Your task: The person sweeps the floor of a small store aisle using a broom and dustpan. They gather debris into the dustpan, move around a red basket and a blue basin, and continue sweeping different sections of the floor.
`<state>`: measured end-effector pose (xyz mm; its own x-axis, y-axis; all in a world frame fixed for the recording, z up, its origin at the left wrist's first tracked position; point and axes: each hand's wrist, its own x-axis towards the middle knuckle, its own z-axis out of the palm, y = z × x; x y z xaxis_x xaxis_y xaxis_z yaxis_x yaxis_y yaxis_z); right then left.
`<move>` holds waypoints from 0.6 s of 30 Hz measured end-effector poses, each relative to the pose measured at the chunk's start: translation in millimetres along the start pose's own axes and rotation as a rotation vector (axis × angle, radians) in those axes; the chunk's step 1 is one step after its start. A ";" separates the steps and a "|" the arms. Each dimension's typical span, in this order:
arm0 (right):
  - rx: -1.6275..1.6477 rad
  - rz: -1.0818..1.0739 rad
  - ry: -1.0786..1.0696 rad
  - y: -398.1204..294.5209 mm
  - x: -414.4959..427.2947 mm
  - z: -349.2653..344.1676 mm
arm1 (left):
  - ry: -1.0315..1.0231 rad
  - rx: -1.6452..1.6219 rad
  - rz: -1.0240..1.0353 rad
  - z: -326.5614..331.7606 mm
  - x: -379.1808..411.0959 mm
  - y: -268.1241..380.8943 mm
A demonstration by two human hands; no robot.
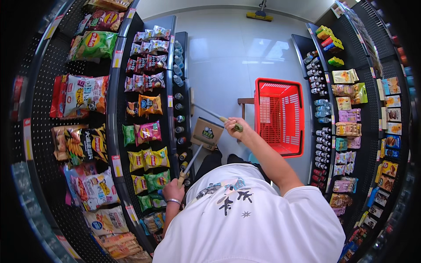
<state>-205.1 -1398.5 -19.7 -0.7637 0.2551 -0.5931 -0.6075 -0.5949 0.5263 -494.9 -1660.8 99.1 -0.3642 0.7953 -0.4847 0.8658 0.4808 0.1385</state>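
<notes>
My right hand (234, 127) grips the olive-and-tan handle end of a long-handled broom (207, 110). Its grey shaft slants up and left to a tan head (192, 100) beside the lower left shelf. In my left hand (173, 190) is the beige grip of a second grey pole. That pole runs up to a tan, boxy dustpan (206, 133) with a printed picture and writing, on the floor just ahead of my feet. The dustpan's dark edge faces away from me. What lies inside it is hidden.
Snack shelves (111, 131) rise close on my left, with bottles (178, 62) along the bottom. A red shopping basket (279, 117) stands at the right by a brown wooden stool (242, 102). More stocked shelves (365, 125) line the right. A yellow sponge mop (260, 16) rests by the far wall.
</notes>
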 end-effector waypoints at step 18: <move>-0.290 -0.379 0.140 -101.6 5.5 63.1 | -0.028 -0.071 -0.005 -49.7 84.5 6.1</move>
<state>-161.3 -1288.5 -38.0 -0.4520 0.4018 -0.7964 -0.7358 -0.6727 0.0783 -537.5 -1572.4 102.0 -0.3576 0.7829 -0.5091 0.8373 0.5102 0.1964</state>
